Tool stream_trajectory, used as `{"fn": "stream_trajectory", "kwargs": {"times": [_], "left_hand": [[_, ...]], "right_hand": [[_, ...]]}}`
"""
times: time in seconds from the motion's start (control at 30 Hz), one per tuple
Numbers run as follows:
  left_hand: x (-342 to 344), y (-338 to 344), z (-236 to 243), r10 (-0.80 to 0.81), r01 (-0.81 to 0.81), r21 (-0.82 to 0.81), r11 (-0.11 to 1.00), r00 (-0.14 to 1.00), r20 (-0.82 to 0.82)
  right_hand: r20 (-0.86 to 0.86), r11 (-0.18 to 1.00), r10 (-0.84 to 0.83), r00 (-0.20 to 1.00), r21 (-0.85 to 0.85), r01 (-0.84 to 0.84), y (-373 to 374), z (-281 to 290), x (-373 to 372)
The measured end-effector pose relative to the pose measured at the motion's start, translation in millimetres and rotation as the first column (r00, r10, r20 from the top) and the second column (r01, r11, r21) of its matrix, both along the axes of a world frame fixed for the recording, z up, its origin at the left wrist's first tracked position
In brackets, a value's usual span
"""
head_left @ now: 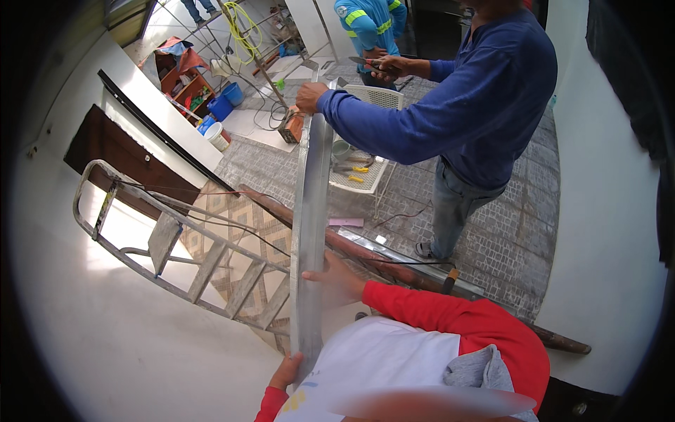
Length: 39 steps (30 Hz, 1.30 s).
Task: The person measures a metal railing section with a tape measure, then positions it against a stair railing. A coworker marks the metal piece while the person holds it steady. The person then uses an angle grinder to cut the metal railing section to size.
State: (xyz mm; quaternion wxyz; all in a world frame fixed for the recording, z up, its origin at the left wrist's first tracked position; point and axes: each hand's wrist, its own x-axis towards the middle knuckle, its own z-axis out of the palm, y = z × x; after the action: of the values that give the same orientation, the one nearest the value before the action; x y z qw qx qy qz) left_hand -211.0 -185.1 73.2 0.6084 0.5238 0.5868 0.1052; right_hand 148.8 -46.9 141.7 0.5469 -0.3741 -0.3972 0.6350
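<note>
Support of a long metal channel (311, 218), in all likelihood, as the step in hand. Stretches from just beside the white shirt (394, 352) up to a blue-sleeved co-worker (485, 84), also with a hold on it at the far end. Grips the near end with the left hand (287, 371), fingers on its edge; holds the same piece higher up with the right hand (339, 278), laid across it and blurred. Impossible to tell how firmly. At the co-worker's side, red-handled snips (367, 64), apart from the metal. For the next move, by judgement, necessary to steady the near end without twist, with careful fingers along the thin edges, and to mind the stepladder (207, 271) on the left.
</note>
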Motion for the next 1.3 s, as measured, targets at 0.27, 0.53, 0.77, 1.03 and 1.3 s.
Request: {"fn": "stream_trajectory", "kwargs": {"times": [0.27, 0.53, 0.77, 1.03, 1.3], "left_hand": [[-23.0, 6.7, -25.7, 0.351, -0.156, -0.498, 0.853, 0.878, 0.325], [-6.5, 25.1, -11.7, 0.202, 0.032, -0.449, 0.893, 0.862, 0.464], [1.1, 28.6, -1.6, 0.176, 0.013, -0.401, 0.916, 0.884, 0.432], [3.8, 30.7, -2.0, 0.211, 0.02, -0.446, 0.895, 0.861, 0.462], [-14.1, 30.4, -25.0, 0.163, -0.005, -0.404, 0.915, 0.919, 0.359]], "right_hand": [[0.062, 0.999, -0.034, 0.997, 0.004, 0.034, 0.1, 14.1, 10.5], [0.086, 1.0, -0.015, 0.996, -0.007, 0.016, 6.2, 0.3, 18.3], [0.037, 1.0, -0.013, 0.999, 0.028, 0.012, 8.0, -8.7, 17.3], [0.098, 0.999, -0.042, 0.994, 0.014, 0.041, 9.5, -16.6, 18.5], [0.101, 0.998, -0.029, 0.994, -0.045, 0.034, 11.7, -24.3, 21.0]]}}
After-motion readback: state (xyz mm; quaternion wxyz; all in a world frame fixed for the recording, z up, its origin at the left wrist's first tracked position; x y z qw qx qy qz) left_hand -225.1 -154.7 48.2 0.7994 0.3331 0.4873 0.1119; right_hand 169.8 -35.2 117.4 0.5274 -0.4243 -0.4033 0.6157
